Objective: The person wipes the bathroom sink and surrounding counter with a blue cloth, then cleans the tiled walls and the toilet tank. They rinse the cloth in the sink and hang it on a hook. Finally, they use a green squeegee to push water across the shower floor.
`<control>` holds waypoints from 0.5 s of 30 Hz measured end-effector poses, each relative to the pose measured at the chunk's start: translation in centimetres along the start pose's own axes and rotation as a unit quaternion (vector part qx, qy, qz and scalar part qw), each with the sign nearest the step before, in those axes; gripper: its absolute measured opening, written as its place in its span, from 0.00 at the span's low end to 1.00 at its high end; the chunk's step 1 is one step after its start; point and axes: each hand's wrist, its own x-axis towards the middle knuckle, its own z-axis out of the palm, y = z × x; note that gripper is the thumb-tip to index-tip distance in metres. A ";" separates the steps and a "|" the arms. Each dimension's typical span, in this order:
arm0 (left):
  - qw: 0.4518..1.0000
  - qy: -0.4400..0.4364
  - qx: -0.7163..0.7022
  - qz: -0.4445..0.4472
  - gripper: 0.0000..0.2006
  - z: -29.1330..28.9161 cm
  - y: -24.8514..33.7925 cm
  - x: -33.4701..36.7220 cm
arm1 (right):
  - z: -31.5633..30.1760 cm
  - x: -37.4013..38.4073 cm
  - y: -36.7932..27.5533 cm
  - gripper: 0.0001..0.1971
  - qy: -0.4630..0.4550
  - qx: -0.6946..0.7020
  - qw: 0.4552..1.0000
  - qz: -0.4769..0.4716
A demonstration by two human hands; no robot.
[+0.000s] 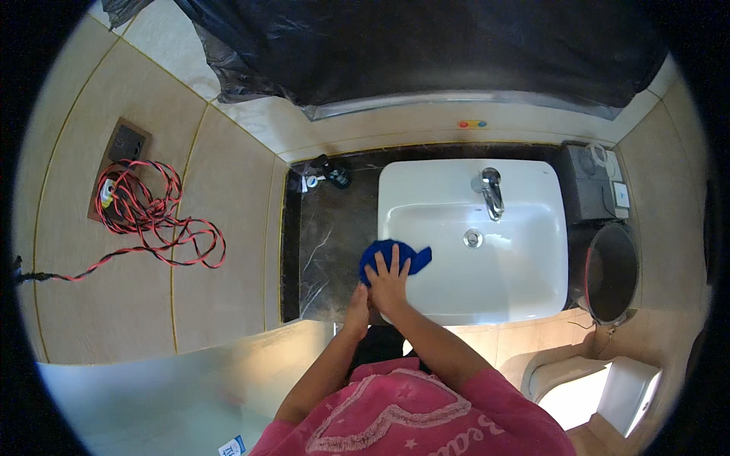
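**Flat hand on blue cloth at basin's left rim**

Head view: just left of centre, the right hand (390,280) lies splayed flat, all 5 fingers pressing a blue cloth (395,257) onto the white basin (525,289) rim, cloth mostly beyond the fingertips. The left hand (357,304) rests beside it, its grip hidden, on the dark marble counter (327,251). Beige tiled walls surround.

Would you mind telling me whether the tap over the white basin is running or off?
Off, as far as shows: no stream falls from the chrome tap, and the white rectangular basin around the drain holds no pooled water.
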 end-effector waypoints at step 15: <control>0.961 -0.023 0.261 0.088 0.35 3.5 4.1 8.0 | 0.0 24.9 4.6 0.17 -0.075 -0.188 0.972 0.122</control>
